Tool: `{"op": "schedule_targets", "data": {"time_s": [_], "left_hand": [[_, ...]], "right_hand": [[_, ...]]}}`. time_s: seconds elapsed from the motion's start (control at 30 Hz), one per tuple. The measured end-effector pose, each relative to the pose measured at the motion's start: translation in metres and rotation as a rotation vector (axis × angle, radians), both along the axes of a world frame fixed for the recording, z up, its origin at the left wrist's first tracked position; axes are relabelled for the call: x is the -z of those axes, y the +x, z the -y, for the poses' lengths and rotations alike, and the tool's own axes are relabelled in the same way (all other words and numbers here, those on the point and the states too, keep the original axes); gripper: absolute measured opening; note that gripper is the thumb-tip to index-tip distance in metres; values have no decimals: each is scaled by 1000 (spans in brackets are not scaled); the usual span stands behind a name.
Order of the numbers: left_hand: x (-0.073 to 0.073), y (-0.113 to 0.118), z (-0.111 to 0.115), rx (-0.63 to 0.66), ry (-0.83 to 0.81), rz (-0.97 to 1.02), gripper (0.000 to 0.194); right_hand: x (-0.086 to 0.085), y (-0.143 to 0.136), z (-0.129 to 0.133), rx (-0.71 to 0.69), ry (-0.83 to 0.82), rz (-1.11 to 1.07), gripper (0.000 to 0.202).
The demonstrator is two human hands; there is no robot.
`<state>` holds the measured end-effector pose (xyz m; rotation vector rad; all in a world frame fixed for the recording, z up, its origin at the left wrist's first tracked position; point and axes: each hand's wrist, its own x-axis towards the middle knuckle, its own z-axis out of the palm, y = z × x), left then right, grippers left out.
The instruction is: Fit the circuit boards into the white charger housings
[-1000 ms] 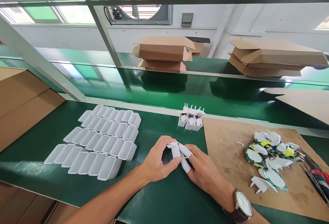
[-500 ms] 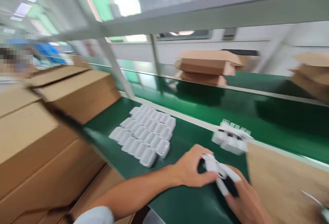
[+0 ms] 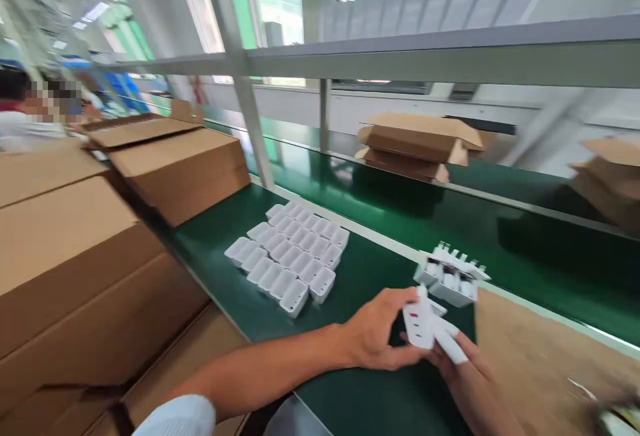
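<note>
My left hand grips a white plastic part between thumb and fingers, its face showing a small red mark and dark slots. My right hand holds the same part from the right, with white covers on its fingertips. Just beyond my hands stands a group of white pieces with prongs. To the left, rows of white plastic housings lie close together on the green surface.
Large cardboard boxes line the left side. Brown sheet material covers the right, with a blurred tool at its edge. Folded cartons sit behind, under a metal shelf. People are partly visible at the far left.
The head view has shifted, so the surroundings sit lower in the picture. The white part has turned between my hands, and its slotted face with the red mark now shows.
</note>
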<state>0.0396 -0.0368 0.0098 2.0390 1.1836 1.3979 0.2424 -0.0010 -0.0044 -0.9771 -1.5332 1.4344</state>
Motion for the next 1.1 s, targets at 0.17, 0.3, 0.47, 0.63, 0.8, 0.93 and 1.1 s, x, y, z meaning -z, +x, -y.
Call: {"op": "schedule_targets", "data": {"time_s": [0.17,0.3,0.47,0.63,0.8,0.93,1.1], "left_hand": [[19,-5,-12,54,37,63,88],[17,-4,-10,43,64,23,85],[12,-1,-10,30,75,21,80],[9,-3,-12,-38,131,-70,77],[8,-13,-19,-245,-67,-204,64],[6,-16,-46,-371,-398,-2,66],[4,0,-90,-395,-500,115,67]], "right_hand": [[-18,-21,10,-32,-297,-174,55],[-22,-22,12,-29,-340,-202,54],[-21,-20,11,-60,-349,-213,51],[-23,-21,11,31,-175,-87,49],[-25,-17,12,111,164,49,37],[-17,-6,0,384,394,207,35],[9,10,-29,500,226,297,54]]}}
